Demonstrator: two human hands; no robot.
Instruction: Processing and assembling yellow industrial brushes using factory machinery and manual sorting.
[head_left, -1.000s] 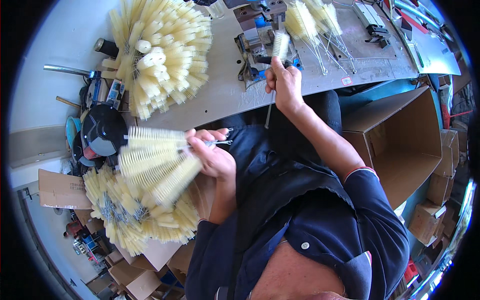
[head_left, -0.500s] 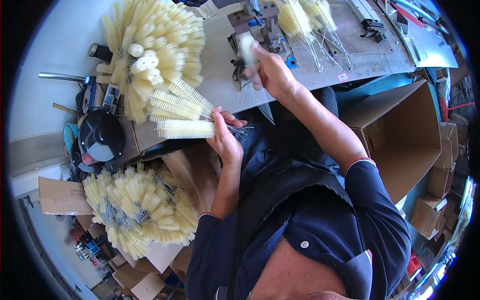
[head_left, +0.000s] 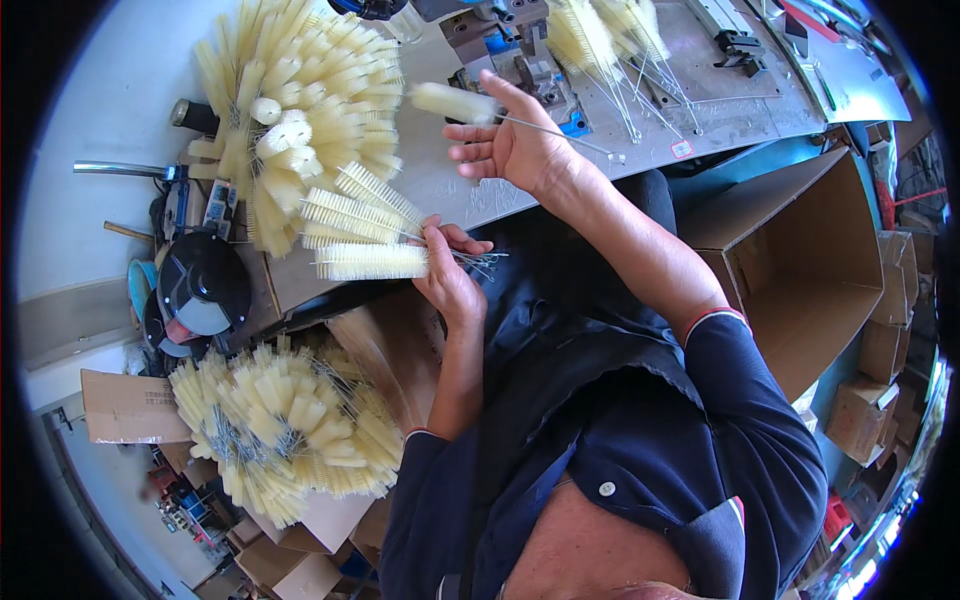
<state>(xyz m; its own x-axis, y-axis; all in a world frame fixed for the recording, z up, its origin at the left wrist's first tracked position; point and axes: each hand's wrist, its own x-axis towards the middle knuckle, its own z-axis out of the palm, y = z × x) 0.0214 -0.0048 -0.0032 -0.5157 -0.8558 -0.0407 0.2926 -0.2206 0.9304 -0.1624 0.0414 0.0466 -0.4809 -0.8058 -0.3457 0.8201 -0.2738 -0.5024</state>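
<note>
My right hand (head_left: 520,145) is turned palm up over the bench edge, fingers spread. A pale-bristled bottle brush (head_left: 455,103) rests between its thumb and fingers, its thin wire stem crossing the palm and ending in a small loop on the right. Lower down, my left hand (head_left: 452,268) is closed round the wire stems of several similar brushes (head_left: 365,235). Their bristle heads fan out to the left and their looped ends stick out on the right. Beyond my right hand stands a metal bench fixture (head_left: 525,70) with blue parts.
A big heap of brushes (head_left: 330,90) covers the bench's left side; others (head_left: 590,45) lie far right. More fill a cardboard box (head_left: 130,405) at lower left, near a black round machine (head_left: 205,270). At right stands an open carton (head_left: 800,270).
My right hand has drawn back from the fixture and turned palm up, its fingers spreading. The brush in it now lies crosswise, head to the left. My left hand stays nearly still.
</note>
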